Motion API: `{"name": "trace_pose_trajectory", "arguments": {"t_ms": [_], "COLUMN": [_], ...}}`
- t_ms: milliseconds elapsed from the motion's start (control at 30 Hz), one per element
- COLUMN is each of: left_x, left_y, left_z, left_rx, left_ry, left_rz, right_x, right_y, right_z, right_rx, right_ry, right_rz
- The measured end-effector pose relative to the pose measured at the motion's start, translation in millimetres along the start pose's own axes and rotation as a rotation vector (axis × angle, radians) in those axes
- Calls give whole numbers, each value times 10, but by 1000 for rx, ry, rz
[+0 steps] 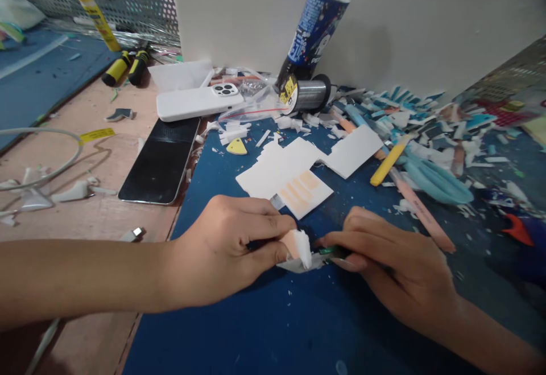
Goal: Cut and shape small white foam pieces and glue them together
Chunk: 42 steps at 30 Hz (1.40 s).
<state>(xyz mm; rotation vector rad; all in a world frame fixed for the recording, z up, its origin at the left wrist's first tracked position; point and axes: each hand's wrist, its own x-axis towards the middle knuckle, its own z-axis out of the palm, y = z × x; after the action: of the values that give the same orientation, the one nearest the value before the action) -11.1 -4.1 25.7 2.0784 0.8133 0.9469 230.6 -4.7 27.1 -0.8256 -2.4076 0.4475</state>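
My left hand (230, 238) rests on the blue mat (239, 329), its fingers pinched on a small piece with a peach strip and a white paper scrap (301, 247). My right hand (384, 264) lies opposite, fingers closed round a thin dark tool with a green part (330, 251) whose tip meets that piece. Just beyond the hands lies a white sheet carrying peach adhesive strips (303, 190), beside other white backing sheets (277, 164).
A black phone (160, 159) lies screen-up on the wooden bench, a white-cased phone (196, 102) behind it. A spool of wire (309, 93), a blue bottle (311, 31), a yellow pick (236, 147), pale blue scissors (435, 178), pens and many paper scraps crowd the far right.
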Motion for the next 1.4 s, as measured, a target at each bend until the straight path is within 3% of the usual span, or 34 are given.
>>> {"name": "trace_pose_trajectory", "arguments": {"t_ms": [500, 1067, 1400], "left_x": [-7, -9, -25], "left_y": [17, 39, 28], "left_z": [22, 21, 13], "left_rx": [23, -106, -77], "left_ry": [12, 13, 21], "left_rz": [-22, -86, -104], "right_x": [10, 7, 6], "right_y": [-45, -60, 4], "right_z": [30, 40, 0], "right_rx": [-34, -42, -23], "right_ry": [34, 81, 27], "right_rz": [1, 10, 9]}}
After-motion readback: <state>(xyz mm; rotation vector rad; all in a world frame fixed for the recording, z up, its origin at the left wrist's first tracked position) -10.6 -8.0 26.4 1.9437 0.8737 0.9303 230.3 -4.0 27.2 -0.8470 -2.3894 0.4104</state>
